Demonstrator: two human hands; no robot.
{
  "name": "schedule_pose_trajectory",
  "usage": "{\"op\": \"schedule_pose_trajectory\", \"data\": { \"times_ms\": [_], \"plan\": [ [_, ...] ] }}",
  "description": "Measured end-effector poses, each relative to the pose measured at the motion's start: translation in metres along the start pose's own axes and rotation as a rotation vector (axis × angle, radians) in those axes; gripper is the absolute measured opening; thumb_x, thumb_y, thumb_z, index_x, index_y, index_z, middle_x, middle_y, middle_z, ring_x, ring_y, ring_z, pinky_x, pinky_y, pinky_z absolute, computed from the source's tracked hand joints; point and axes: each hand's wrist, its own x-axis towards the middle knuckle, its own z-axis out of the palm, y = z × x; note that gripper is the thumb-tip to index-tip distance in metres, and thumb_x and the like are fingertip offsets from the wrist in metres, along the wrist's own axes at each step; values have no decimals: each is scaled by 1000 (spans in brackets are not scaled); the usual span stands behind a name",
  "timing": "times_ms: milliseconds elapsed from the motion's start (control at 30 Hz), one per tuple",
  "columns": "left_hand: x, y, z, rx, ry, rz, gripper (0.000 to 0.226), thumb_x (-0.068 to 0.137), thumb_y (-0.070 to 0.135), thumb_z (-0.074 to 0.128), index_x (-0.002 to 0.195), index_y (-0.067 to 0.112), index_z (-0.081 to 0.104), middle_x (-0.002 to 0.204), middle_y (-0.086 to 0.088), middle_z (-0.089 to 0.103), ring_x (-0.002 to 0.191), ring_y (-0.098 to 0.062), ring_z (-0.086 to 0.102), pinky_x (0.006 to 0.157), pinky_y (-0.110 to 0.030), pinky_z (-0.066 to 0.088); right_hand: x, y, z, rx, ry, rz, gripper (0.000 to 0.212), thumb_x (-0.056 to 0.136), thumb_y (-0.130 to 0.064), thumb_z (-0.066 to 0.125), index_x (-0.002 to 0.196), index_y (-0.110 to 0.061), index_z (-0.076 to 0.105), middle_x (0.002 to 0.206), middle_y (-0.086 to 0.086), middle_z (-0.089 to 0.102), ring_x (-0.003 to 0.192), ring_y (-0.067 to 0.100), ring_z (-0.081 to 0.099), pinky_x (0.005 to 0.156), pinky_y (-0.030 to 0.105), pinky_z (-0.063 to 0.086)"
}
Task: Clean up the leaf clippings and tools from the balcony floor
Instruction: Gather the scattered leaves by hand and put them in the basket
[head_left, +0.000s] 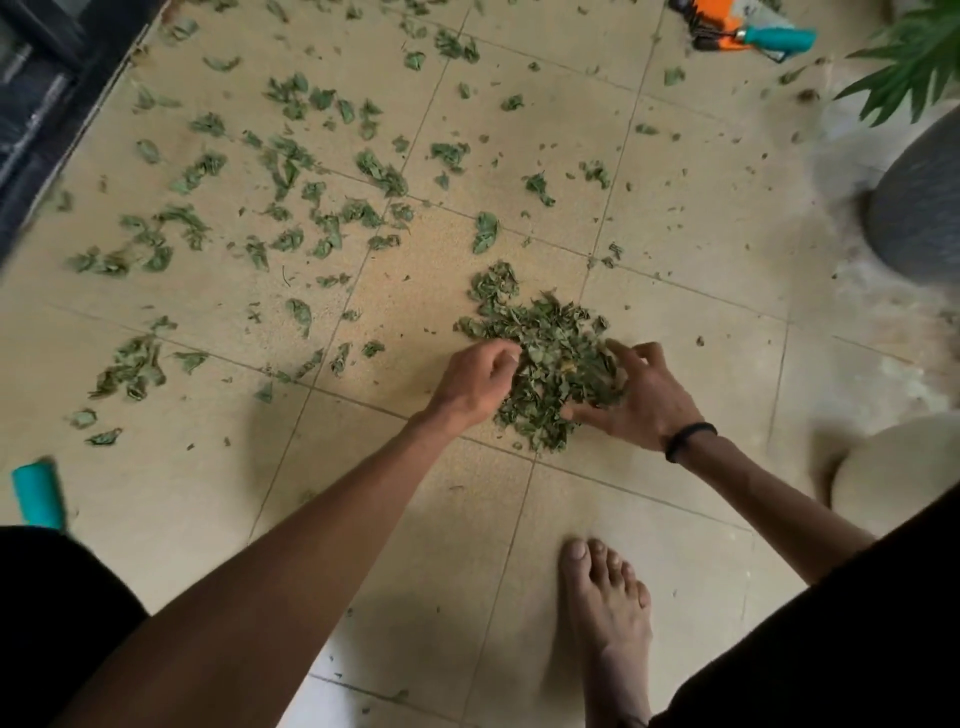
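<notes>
Green leaf clippings are being raked into 1 heap, and that gathering step is what is in hand. The pile of clippings (550, 364) lies on the tiled floor (675, 322) between the 2 hands. The left hand (475, 382) sits at the heap's left edge with its fingers loosely curled, their tips touching the outer leaves; whether any leaf is pinched I cannot tell. The right hand (644, 397) rests on the heap's right edge, fingers spread and slightly bent over the leaves, the thumb low along the near side.

The heap is roughly oval, its long axis running from beyond the left fingertips down toward the right thumb. Most scattered leaves (249, 208) lie well beyond and to the left of the left fingers, so the job looks early.

Next, I judge, the hands must either cup the heap from both sides or sweep in more leaves. The tools wait: an orange and teal tool (748, 36) far beyond the right fingers pointing its teal handle rightward, and a teal handle (39, 491) behind the left hand.
</notes>
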Motion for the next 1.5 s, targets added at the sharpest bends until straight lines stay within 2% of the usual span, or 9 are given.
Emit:
{"op": "schedule_pose_trajectory", "data": {
  "times_ms": [67,167,300,400,633,833,1067,1367,1500],
  "plan": [
    [-2,5,4,-55,35,-64,35,110,28,41,139,15,56,132,-6,66,103,-32,68,74,-35,59,1,-21,7,-19,-41,12,120,53,-78,81,152,-37,28,139,11,37,112,30,58,92,45,58],
    [-1,-1,4,-215,163,-193,27,108,27,44,129,20,60,110,4,68,64,-9,59,41,-9,37,6,-49,17,-72,-12,-22,96,73,-50,86,151,-34,33,134,12,38,109,33,59,92,44,58],
    [-2,-16,-1,-490,268,-415,26,104,30,52,121,16,67,96,-5,74,71,-15,66,63,-24,55,8,-58,11,-104,52,-169,30,95,-21,66,125,-17,65,119,13,53,98,36,63,84,43,56],
    [-9,-21,8,-680,300,-482,25,102,31,57,110,12,72,87,-7,77,74,-18,72,72,-33,62,6,-55,-7,-62,126,-151,16,93,-14,66,106,-13,74,105,12,62,92,34,64,78,37,54],
    [-32,14,36,-1190,117,-563,54,105,53,41,118,9,68,102,-17,77,96,-32,75,83,-43,62,-40,-107,-42,108,118,-244,20,89,-13,76,109,-12,76,98,-7,62,85,9,60,60,3,41],
    [-38,12,19,-1655,-118,-554,50,107,39,41,116,-1,69,112,-23,73,106,-33,72,93,-47,59,-53,-141,-14,-160,106,-372,15,96,-18,67,110,-18,73,105,2,63,87,19,66,76,32,59],
    [-46,-23,20,-1664,-199,-503,46,104,34,49,134,1,58,128,-28,64,117,-39,63,95,-55,55,-58,-147,-34,-131,57,-342,29,95,-38,67,123,-28,68,126,-2,66,101,16,66,81,30,58],
    [-41,-61,-4,-1828,20,-481,29,104,26,45,109,4,62,97,-16,69,92,-31,67,93,-47,56,13,-113,-11,-355,-243,-230,104,73,-40,88,156,-38,26,154,8,34,128,30,52,100,45,53],
    [-42,-73,-12,-1802,81,-461,21,103,23,51,109,7,64,94,-13,70,87,-27,68,85,-43,59,18,-109,27,-399,-125,-339,73,87,-43,75,149,-37,39,148,7,32,126,32,50,92,45,58]
  ]
}}
